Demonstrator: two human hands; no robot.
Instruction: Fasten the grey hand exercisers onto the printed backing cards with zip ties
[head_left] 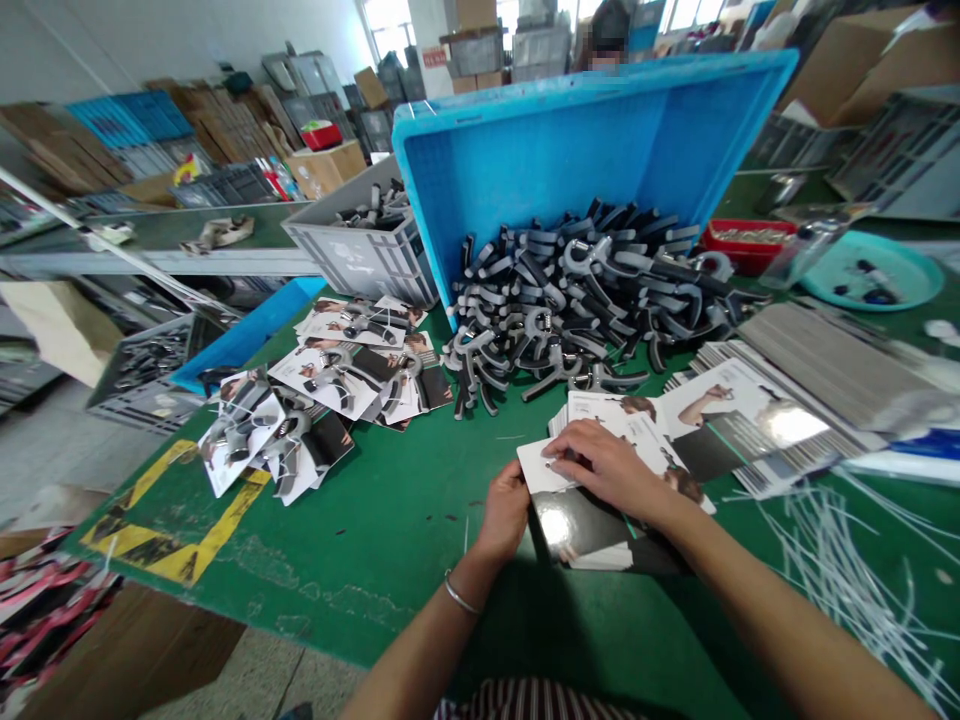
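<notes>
My left hand (504, 515) grips the left edge of a printed cardboard card (559, 515), with the thumb on top. Over the same card, my right hand (611, 468) has its fingertips and thumb bent together near a small hole. Whatever they pinch is too small to make out. Beneath and behind lie more printed cards (645, 425). Beyond my hands, a heap of black and grey spring hand grips (577, 300) spills from a tipped blue crate (540, 170). On the left, several hand grips (337, 385) rest on cards, apparently fastened to them.
Loose white plastic ties (855, 590) spread at the right. Behind them are stacked cards (757, 420) and grey cardboard sheets (832, 365). A grey crate (367, 240), a red tray (750, 245) and a turquoise dish (870, 270) stand farther back. Yellow-black tape (172, 545) marks the green table's left corner.
</notes>
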